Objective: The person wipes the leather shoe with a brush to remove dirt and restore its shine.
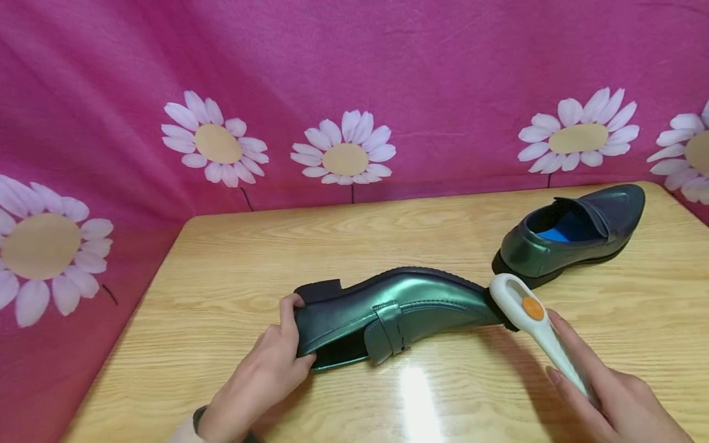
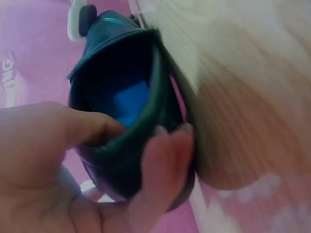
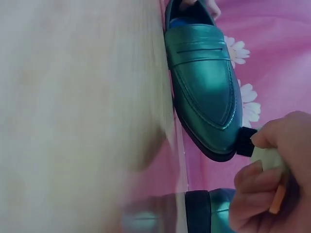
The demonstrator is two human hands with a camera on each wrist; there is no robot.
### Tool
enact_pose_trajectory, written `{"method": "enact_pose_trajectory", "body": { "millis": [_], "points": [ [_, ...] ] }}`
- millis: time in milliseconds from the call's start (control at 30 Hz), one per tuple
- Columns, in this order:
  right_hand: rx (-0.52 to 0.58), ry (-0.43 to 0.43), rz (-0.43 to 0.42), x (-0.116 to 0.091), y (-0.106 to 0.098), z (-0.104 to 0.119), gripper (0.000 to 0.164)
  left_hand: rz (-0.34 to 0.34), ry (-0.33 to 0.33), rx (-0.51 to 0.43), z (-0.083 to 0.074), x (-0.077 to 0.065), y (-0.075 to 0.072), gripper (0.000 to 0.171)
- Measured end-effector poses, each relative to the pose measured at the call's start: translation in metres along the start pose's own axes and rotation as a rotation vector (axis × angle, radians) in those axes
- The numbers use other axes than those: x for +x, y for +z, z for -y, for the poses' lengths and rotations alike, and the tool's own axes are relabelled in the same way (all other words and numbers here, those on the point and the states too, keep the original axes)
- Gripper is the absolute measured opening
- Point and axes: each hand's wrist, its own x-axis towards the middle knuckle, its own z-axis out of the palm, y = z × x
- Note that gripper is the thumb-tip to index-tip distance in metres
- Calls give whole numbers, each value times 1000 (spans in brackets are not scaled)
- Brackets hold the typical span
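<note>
My left hand [image 1: 266,366] grips a dark green penny loafer [image 1: 349,320] by its heel end. The shoe lies tilted on its side, toe pointing right, with the black sole facing away. In the left wrist view the thumb reaches inside the opening, over the blue insole [image 2: 131,99], while fingers [image 2: 165,160] wrap the heel outside. A white-handled shoe brush [image 1: 512,301] with an orange button is held in my right hand [image 1: 615,394]. Its black bristles [image 3: 245,141] meet the loafer's toe in the right wrist view.
The matching loafer [image 1: 581,234] stands upright at the back right of the wooden table [image 1: 249,246], close behind the brush head. A magenta cloth [image 1: 443,74] with white daisies hangs along the table's back and left edges.
</note>
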Motion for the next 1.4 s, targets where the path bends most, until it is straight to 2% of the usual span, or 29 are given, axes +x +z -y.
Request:
{"method": "enact_pose_trajectory", "body": {
  "millis": [100,233,367,467,567,733,867,967,1067,1133,1233,1333,1400],
  "points": [
    [-19,-11,-8,-5,3,-3,75,-8,19,-13,3,2,2,68],
    [-18,-49,-64,-8,8,-1,72,20,17,8,4,7,3,66],
    [5,-143,-155,-6,15,11,77,29,17,22,4,11,3,65],
    [15,-261,-270,-3,20,21,82,22,27,22,4,12,1,63],
    [17,-348,-342,3,19,32,83,4,37,19,3,12,-1,60],
    [70,-441,-359,17,16,57,80,-42,38,48,-1,14,-2,52],
    [54,-531,-345,25,19,77,82,-52,23,62,-2,15,-3,49],
    [-3,-539,-337,26,19,84,81,-3,-56,34,3,15,-6,49],
    [-82,-506,-386,24,16,78,81,117,-180,-2,11,12,-10,46],
    [-120,-470,-431,22,11,68,82,188,-213,9,15,11,-11,42],
    [-123,-414,-478,17,3,54,83,238,-206,32,17,10,-11,32],
    [-81,-407,-482,14,2,50,83,220,-168,81,16,11,-11,27],
    [-53,-434,-468,14,4,52,82,195,-135,117,15,12,-10,24]
  ]
}}
